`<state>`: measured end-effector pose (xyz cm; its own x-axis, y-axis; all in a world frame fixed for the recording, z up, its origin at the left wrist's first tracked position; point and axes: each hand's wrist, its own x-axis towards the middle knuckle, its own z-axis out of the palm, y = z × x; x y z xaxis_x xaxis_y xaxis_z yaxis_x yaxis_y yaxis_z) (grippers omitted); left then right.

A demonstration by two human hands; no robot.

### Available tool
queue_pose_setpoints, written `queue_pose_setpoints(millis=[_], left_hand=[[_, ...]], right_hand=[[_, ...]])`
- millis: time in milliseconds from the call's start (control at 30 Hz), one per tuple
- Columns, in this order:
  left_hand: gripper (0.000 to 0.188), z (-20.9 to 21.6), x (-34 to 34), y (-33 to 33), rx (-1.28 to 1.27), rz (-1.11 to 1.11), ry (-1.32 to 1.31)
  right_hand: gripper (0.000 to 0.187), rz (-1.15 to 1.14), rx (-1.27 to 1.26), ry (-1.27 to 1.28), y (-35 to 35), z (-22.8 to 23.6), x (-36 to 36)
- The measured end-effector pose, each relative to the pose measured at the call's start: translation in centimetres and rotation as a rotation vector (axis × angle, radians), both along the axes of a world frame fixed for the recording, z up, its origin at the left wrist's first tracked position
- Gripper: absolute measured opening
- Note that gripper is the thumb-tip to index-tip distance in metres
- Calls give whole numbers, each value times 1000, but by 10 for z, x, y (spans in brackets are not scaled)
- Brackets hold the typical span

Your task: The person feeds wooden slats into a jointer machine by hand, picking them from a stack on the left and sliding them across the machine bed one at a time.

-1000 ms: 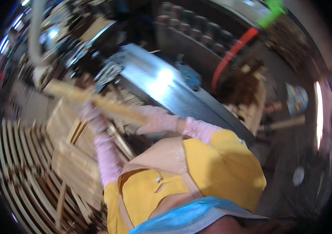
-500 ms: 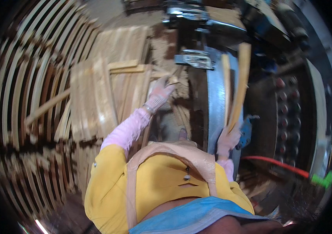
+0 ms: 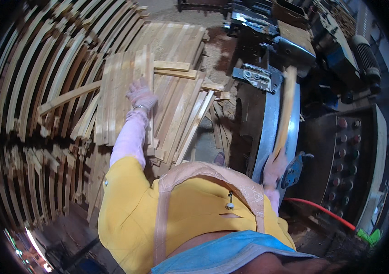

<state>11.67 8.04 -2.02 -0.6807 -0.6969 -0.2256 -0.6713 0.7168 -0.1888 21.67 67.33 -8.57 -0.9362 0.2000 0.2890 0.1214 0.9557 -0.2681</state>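
Note:
My left hand (image 3: 141, 95), in a pale glove, lies with fingers stretched out on a stack of light wooden strips (image 3: 117, 100) at the left, over its right-hand strips. My right hand (image 3: 274, 169), low at the right, grips the near end of a long wooden strip (image 3: 287, 100). That strip runs away from me along the shiny metal bed (image 3: 264, 132) of a machine, its far end close to the metal guide block (image 3: 258, 78). Part of the right fingers is hidden by the grip.
Racks of upright-edged strips (image 3: 25, 86) fill the left side. Short offcuts (image 3: 171, 66) lie across the stacks. At the right are a button panel (image 3: 345, 155), a blue metal bracket (image 3: 291, 171), a red hose (image 3: 322, 210) and a motor (image 3: 365, 59).
My left hand has moved left from the short pieces onto the strip stack. My right hand keeps its strip, now lying along the bed; the second strip seen there is no longer visible.

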Motion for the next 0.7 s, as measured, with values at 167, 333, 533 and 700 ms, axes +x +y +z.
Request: queue_pose_setpoints(millis=[167, 333, 533, 700], left_hand=[[96, 2, -4, 7, 8, -7, -52], [95, 11, -12, 14, 19, 7, -31], [81, 20, -5, -25, 333, 35, 373], [41, 70, -38, 43, 877, -9, 831]], right_hand=[[55, -106, -38, -199, 12, 20, 129], [56, -31, 75, 26, 15, 12, 56], [19, 127, 133, 52, -15, 35, -109], [22, 149, -126, 52, -31, 24, -177]])
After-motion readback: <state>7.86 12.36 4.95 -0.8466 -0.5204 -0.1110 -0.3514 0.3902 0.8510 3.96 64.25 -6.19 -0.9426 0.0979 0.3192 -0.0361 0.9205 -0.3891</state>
